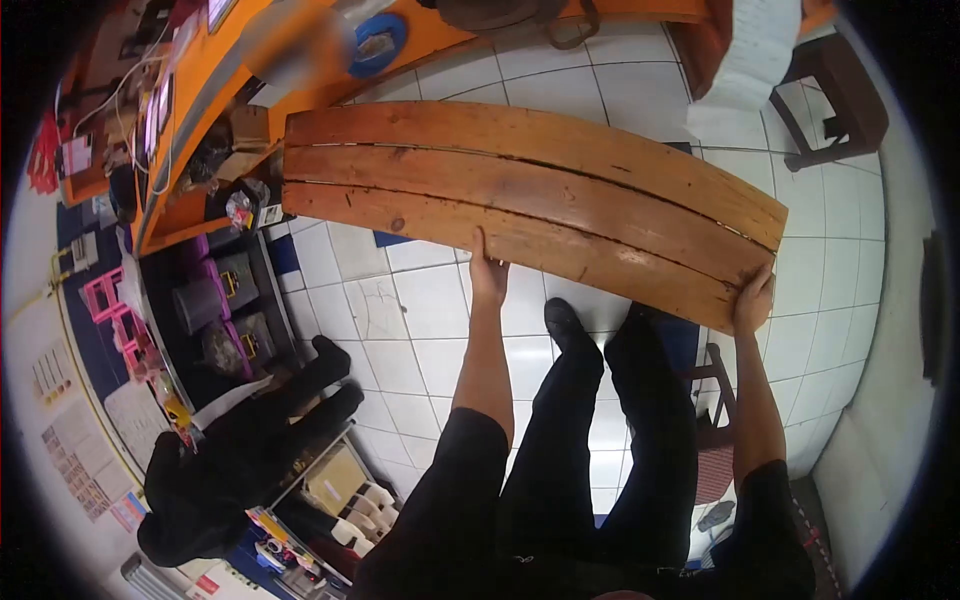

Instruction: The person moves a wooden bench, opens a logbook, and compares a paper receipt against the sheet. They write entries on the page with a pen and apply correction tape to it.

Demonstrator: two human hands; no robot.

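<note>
A long varnished wooden board (pixel 520 190), made of three planks with dark gaps between them, spans the middle of the view above the floor. My left hand (pixel 487 275) grips its near edge around the middle, thumb on top and the other fingers underneath. At the right end, my right hand (pixel 755 298) is closed on the near corner, with its fingers partly hidden. Whatever is beneath the board is out of sight.
White floor tiles (pixel 420 310) surround my feet. An orange counter (pixel 440 50) runs along the back and left, close to the board's left end. A person in black (pixel 230 440) is at the left by drawers. A dark stool (pixel 840 105) stands at the back right.
</note>
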